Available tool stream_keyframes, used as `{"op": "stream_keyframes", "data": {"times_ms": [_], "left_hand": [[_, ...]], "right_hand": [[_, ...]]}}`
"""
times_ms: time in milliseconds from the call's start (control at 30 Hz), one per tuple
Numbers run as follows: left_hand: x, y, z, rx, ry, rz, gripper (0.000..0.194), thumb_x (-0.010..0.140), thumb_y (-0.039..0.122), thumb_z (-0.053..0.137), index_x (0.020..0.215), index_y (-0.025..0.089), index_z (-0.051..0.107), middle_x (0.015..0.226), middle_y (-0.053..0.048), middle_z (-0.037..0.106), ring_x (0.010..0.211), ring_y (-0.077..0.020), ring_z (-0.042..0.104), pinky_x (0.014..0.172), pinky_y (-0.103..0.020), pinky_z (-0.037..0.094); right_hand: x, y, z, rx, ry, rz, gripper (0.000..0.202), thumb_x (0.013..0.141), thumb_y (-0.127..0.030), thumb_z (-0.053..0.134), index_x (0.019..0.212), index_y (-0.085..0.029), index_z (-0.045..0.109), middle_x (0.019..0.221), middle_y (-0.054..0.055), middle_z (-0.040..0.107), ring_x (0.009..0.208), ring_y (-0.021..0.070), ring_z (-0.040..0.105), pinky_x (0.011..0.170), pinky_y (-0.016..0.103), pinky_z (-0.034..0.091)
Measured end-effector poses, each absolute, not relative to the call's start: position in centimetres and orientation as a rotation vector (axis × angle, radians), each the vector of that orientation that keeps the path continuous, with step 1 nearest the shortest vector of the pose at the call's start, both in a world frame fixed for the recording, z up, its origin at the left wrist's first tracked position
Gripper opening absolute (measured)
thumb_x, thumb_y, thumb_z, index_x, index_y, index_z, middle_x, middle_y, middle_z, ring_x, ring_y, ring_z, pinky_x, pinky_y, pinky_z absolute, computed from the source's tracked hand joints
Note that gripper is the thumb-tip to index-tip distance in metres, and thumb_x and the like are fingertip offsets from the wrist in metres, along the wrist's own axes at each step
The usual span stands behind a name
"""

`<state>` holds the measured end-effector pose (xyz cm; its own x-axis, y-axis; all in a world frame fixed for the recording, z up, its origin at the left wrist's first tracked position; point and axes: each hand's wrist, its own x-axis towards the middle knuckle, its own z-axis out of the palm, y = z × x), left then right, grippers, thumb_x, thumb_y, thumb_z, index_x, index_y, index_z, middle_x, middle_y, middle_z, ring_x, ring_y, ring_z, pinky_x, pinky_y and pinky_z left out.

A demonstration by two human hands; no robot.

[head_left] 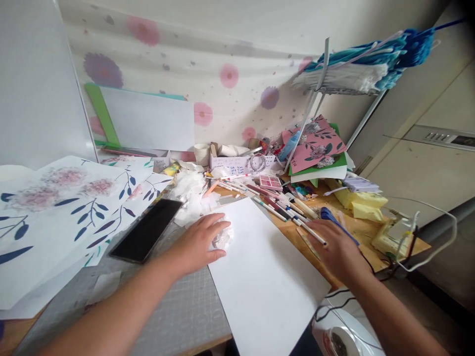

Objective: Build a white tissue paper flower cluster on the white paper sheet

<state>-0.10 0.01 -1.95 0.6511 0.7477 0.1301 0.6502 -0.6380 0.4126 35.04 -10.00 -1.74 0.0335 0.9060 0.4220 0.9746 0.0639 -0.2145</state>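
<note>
My left hand (204, 240) is closed around a crumpled white paper ball (223, 236), which it holds on the upper left edge of a blank white sheet (267, 272). To the right of the sheet, my right hand (337, 247) reaches over the wooden tabletop, slightly blurred, its fingertips mostly hidden from view. A marker pen (313, 234) lies right at its fingers. Just beyond that hand is a blue tool (339, 225) that looks like a glue gun, with a dark cord near my wrist.
A black phone (146, 231) and a painted flower sheet (67, 207) lie left. Torn white tissue (189, 190), several markers (274, 200) and paper cups (202, 154) crowd the back. A rack of pipe cleaners (356, 69) rises at the right, above a pink flower card (315, 143).
</note>
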Motion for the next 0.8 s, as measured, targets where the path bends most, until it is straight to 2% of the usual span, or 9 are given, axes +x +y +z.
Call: {"op": "stream_keyframes", "data": {"times_ms": [167,267,333,400,467,533,567,667,800], "left_hand": [[-0.2,0.3,-1.9,2.453,1.18,0.352,0.079,0.069,0.028,0.074,0.14,0.026,0.042,0.154,-0.008,0.032,0.139,-0.0275,0.033,0.116,-0.041,0.028],[-0.3,0.4,-1.6,2.436,1.191,0.326,0.084,0.065,0.026,0.076,0.141,0.023,0.04,0.154,-0.01,0.031,0.14,-0.0275,0.033,0.116,-0.041,0.027],[-0.3,0.4,-1.5,2.432,1.189,0.32,0.086,0.065,0.027,0.077,0.141,0.022,0.04,0.154,-0.011,0.031,0.139,-0.0279,0.033,0.115,-0.041,0.027],[-0.4,0.4,-1.5,2.433,1.182,0.316,0.085,0.065,0.028,0.077,0.141,0.023,0.04,0.154,-0.01,0.031,0.139,-0.0281,0.033,0.115,-0.041,0.027],[-0.4,0.2,-1.7,2.446,1.164,0.306,0.082,0.067,0.03,0.076,0.141,0.026,0.041,0.155,-0.008,0.029,0.14,-0.0279,0.033,0.115,-0.041,0.028],[-0.4,0.1,-1.8,2.463,1.136,0.291,0.077,0.07,0.031,0.074,0.14,0.03,0.043,0.156,-0.005,0.029,0.14,-0.0275,0.033,0.115,-0.041,0.028],[-0.4,0.1,-1.9,2.468,1.13,0.295,0.075,0.07,0.032,0.073,0.139,0.031,0.044,0.156,-0.005,0.029,0.139,-0.0273,0.034,0.114,-0.041,0.029],[-0.6,0.3,-1.8,2.468,1.187,0.391,0.069,0.07,0.032,0.073,0.135,0.028,0.05,0.152,-0.004,0.038,0.135,-0.0255,0.041,0.112,-0.036,0.032],[-1.5,1.3,-1.4,2.409,1.405,0.556,0.044,0.087,0.034,0.052,0.129,0.02,0.055,0.131,-0.008,0.059,0.12,-0.0249,0.056,0.103,-0.037,0.041]], "right_hand": [[26.7,-8.5,-1.5,-1.762,-2.352,0.213,0.059,0.092,-0.045,0.048,0.143,-0.014,0.044,0.147,0.016,0.044,0.134,0.0318,0.042,0.11,0.052,0.033],[24.1,-8.8,-1.5,-1.758,-2.508,0.374,0.077,0.089,-0.054,0.05,0.147,-0.005,0.034,0.154,0.023,0.022,0.144,0.0383,0.019,0.113,0.061,0.019],[23.3,-10.0,-0.9,-1.598,-2.585,0.521,0.084,0.087,-0.058,0.051,0.15,-0.006,0.028,0.156,0.021,0.015,0.145,0.0366,0.012,0.115,0.06,0.011],[23.3,-11.7,0.2,-1.328,-2.603,0.751,0.084,0.085,-0.062,0.052,0.151,-0.016,0.027,0.156,0.016,0.02,0.145,0.0322,0.017,0.116,0.056,0.006],[23.9,-13.1,1.4,-1.078,-2.545,1.085,0.064,0.088,-0.059,0.049,0.144,-0.029,0.043,0.149,0.008,0.043,0.14,0.0268,0.034,0.118,0.05,0.01],[25.0,-13.9,2.3,-0.941,-2.361,1.361,0.051,0.09,-0.061,0.043,0.121,-0.029,0.067,0.117,0.007,0.071,0.115,0.0233,0.062,0.113,0.043,0.028],[25.8,-14.1,2.4,-0.968,-2.242,1.409,0.053,0.089,-0.063,0.043,0.11,-0.025,0.073,0.101,0.008,0.076,0.098,0.0221,0.069,0.103,0.039,0.041],[27.8,-13.8,1.5,-1.363,-1.957,1.146,0.044,0.088,-0.056,0.051,0.092,-0.019,0.074,0.088,0.009,0.074,0.084,0.0219,0.069,0.078,0.032,0.052],[28.7,-13.2,-0.8,-1.634,-1.893,0.734,0.029,0.09,-0.04,0.051,0.097,-0.021,0.071,0.104,0.011,0.072,0.098,0.0241,0.067,0.088,0.036,0.052]]}}
